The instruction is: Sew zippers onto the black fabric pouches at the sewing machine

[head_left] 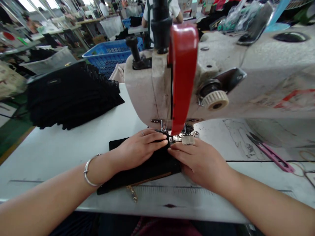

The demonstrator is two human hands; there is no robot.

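Observation:
A flat black fabric piece (147,170) with a zipper along its near edge lies on the sewing table, its far right part under the presser foot (175,137) of a sewing machine (145,85). A metal zipper pull (133,194) hangs from that edge. My left hand (139,147) rests flat on the black fabric, fingers stretched toward the needle area. On the right, my right hand (199,160) lies with extended fingers on the fabric's right edge, close beside the presser foot. The fingertips of both hands nearly meet just in front of the foot.
A stack of black fabric pieces (71,95) sits at the table's far left. Pink thread snips (273,154) lie at the right. Behind the table stands a blue plastic basket (108,54). A person in white (176,11) is beyond the machine.

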